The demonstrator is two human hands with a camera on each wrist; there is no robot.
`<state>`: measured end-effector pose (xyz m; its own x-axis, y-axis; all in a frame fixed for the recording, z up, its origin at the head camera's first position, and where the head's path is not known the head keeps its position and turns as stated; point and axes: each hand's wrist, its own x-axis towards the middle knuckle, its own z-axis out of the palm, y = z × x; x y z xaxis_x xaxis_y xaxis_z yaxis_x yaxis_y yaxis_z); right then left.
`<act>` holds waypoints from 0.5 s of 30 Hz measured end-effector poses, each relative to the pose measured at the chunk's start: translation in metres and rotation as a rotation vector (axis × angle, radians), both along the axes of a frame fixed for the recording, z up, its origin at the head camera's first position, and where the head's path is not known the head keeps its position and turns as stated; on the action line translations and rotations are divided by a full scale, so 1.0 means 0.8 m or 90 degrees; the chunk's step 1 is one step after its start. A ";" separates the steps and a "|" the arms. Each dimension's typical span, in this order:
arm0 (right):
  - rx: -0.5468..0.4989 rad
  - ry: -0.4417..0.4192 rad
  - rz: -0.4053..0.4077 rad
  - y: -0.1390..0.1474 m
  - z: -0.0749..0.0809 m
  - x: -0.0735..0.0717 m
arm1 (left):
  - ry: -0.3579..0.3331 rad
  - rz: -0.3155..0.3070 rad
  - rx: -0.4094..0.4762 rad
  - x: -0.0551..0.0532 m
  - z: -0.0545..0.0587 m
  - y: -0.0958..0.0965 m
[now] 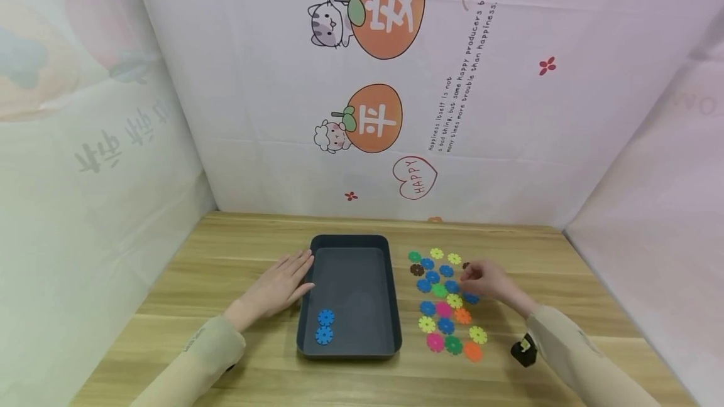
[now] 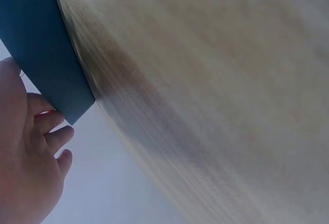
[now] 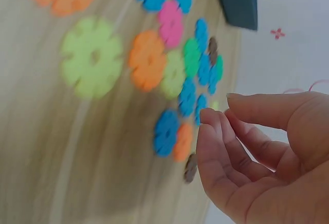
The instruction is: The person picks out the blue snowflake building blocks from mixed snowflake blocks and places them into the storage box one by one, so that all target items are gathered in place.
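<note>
3 white printed sheets (image 1: 271, 112) stand around our wood-grained table (image 1: 260, 369). On it we see 1 dark grey, rectangular, deep-sided tray (image 1: 356, 287). Our left hand (image 1: 277, 284) is relaxed, its extended fingers touching the tray's left side. Our right hand (image 1: 491, 280) reaches over many notched, round, plastic-looking discs (image 1: 444, 309) in blue, yellow, green, pink, orange and brown, right of the tray; its fingers bend loosely, thumb apart, grasping nothing we can see. 2 blue notched discs (image 1: 325, 323) lie touching inside the tray, near our side.
</note>
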<state>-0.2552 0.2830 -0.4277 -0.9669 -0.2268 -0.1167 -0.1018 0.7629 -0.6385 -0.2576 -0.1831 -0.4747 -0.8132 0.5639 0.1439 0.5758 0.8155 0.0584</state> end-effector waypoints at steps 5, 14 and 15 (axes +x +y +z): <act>0.003 -0.020 -0.021 0.020 -0.007 0.002 | -0.002 0.000 0.004 -0.001 -0.002 0.000; -0.001 -0.018 -0.007 0.037 -0.016 0.006 | -0.006 0.003 -0.001 -0.002 -0.004 -0.001; 0.004 -0.017 -0.008 0.037 -0.017 0.006 | -0.005 0.004 -0.002 -0.002 -0.004 -0.001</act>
<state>-0.2506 0.3126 -0.4412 -0.9661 -0.2141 -0.1442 -0.0752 0.7679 -0.6362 -0.2595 -0.1839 -0.4779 -0.8176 0.5596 0.1354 0.5707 0.8189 0.0611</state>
